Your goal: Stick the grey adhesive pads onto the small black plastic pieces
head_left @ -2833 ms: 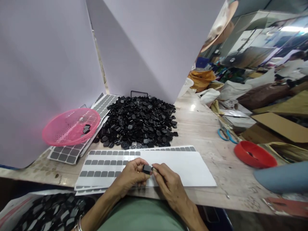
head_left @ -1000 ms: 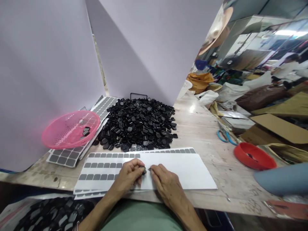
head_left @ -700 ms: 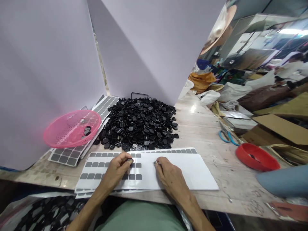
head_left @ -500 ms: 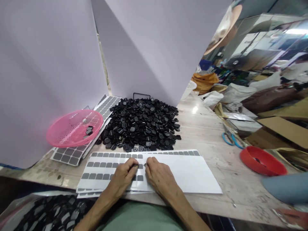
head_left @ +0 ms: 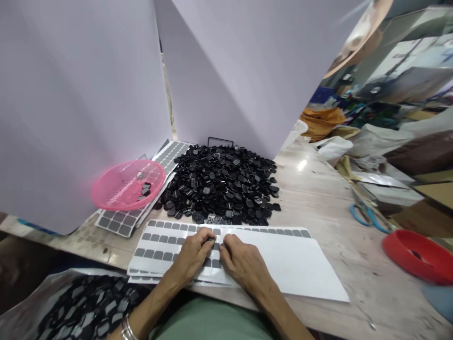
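My left hand (head_left: pixel 195 252) is closed in a pinch over the sticker sheet (head_left: pixel 155 242), with a small black plastic piece (head_left: pixel 211 239) at its fingertips. Close by on the right, my right hand (head_left: pixel 244 259) has thumb and fingers drawn together at the sheet, beside a column of grey stickers (head_left: pixel 216 263). What its fingertips hold, if anything, is hidden. The sheet carries rows of grey rounded stickers, and a white backing (head_left: pixel 293 262) covers its right part. Behind the hands lies a large heap of black pieces (head_left: pixel 222 184).
A pink basket (head_left: pixel 102 193) with a few pieces rests on more sticker sheets (head_left: pixel 116 223) at left. Blue-handled scissors (head_left: pixel 370 219) and a red bowl (head_left: pixel 406 269) are at right. A bag of black pieces (head_left: pixel 92 307) sits below the table edge. Pale panels (head_left: pixel 226 80) stand behind.
The view has turned slightly left, so the table's things appear farther right. Both hands stay close together over the same part of the sheet. A bracelet on the left wrist now shows.
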`<state>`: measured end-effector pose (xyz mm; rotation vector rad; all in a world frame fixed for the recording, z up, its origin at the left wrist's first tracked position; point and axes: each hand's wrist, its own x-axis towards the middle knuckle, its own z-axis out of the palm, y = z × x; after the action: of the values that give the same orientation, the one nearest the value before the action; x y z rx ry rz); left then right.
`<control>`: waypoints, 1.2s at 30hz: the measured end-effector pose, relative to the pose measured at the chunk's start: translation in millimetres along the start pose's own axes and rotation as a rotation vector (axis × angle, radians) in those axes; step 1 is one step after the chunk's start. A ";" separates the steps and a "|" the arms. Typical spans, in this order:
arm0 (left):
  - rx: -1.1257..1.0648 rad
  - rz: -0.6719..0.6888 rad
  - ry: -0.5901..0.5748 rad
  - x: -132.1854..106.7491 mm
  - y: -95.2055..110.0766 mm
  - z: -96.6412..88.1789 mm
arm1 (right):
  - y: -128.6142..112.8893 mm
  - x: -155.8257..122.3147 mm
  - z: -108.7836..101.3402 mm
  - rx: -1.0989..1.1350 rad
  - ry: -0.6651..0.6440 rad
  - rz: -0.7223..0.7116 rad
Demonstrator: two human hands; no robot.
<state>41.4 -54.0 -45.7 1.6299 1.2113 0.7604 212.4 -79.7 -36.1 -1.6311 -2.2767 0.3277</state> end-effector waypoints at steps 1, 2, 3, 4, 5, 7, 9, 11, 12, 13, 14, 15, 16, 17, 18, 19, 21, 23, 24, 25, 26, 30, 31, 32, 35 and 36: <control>-0.055 -0.022 -0.006 0.5 -1.4 0.4 | 3.7 0.6 -2.3 0.058 -0.004 -0.024; -0.122 -0.050 -0.014 0.9 -2.3 -0.9 | 7.9 0.6 -5.1 0.146 -0.005 -0.042; -0.188 -0.076 -0.018 1.1 -2.2 -4.4 | 12.6 0.0 -8.2 0.258 0.000 -0.047; -0.241 -0.090 -0.002 0.9 -0.4 -10.9 | 17.6 -1.5 -11.4 0.393 0.010 -0.034; -0.266 -0.084 0.048 0.2 3.6 -20.6 | 22.5 -3.9 -14.5 0.527 0.024 -0.002; -0.202 -0.028 0.246 -2.1 18.5 -49.2 | 31.1 -11.0 -19.6 0.735 0.044 0.092; 0.011 0.042 0.514 -3.6 39.1 -84.5 | 36.1 -19.5 -23.0 0.809 0.039 0.171; 0.282 0.091 0.761 -2.6 58.3 -115.8 | 36.6 -27.1 -24.7 0.836 0.024 0.223; 0.438 0.105 0.864 -1.2 65.0 -126.7 | 35.5 -30.1 -24.8 0.840 0.023 0.242; 0.566 0.117 0.943 0.6 68.8 -133.3 | 34.0 -32.3 -24.4 0.837 0.028 0.257; 0.663 0.127 0.991 2.6 69.3 -135.4 | 32.5 -33.7 -23.5 0.830 0.036 0.267; 0.721 0.143 0.992 4.6 66.5 -133.4 | 31.3 -34.5 -22.1 0.820 0.044 0.267; 0.744 0.169 0.939 6.7 60.7 -128.2 | 30.6 -34.8 -20.4 0.808 0.049 0.260; 0.748 0.195 0.843 8.9 52.5 -120.6 | 30.6 -34.7 -18.6 0.796 0.049 0.243; 0.754 0.207 0.712 11.2 42.7 -111.9 | 31.2 -34.5 -16.8 0.785 0.041 0.221; 0.786 0.184 0.568 13.7 32.2 -103.0 | 32.3 -34.4 -15.2 0.776 0.031 0.202; 0.911 0.050 0.351 19.4 12.4 -87.8 | 35.1 -34.7 -12.9 0.759 0.015 0.185; 1.031 -0.101 0.274 26.0 -2.3 -78.7 | 37.2 -36.0 -11.9 0.749 0.007 0.185; 1.065 -0.141 0.265 29.4 -7.2 -76.5 | 37.6 -36.8 -11.7 0.748 0.007 0.188; 1.076 -0.154 0.262 32.6 -10.6 -75.7 | 37.7 -37.6 -11.8 0.748 0.007 0.190; 1.075 -0.151 0.260 35.6 -12.8 -75.8 | 37.3 -38.3 -12.0 0.749 0.005 0.195; 1.072 -0.133 0.243 43.8 -15.6 -79.6 | 33.3 -39.2 -14.4 0.758 -0.015 0.219; 1.067 -0.130 0.242 44.8 -16.0 -80.4 | 32.4 -39.0 -15.2 0.762 -0.019 0.222; 1.059 -0.126 0.243 45.5 -16.4 -80.9 | 31.6 -38.6 -16.1 0.766 -0.021 0.224; 1.024 -0.107 0.244 45.3 -17.7 -82.0 | 30.4 -37.5 -18.3 0.771 -0.025 0.229; 1.007 -0.100 0.249 44.8 -18.0 -82.7 | 30.3 -37.3 -18.8 0.769 -0.023 0.231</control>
<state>-23.1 15.9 -34.0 2.2668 2.0335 0.2693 257.1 -105.2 -34.5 -1.4427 -1.6358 1.1150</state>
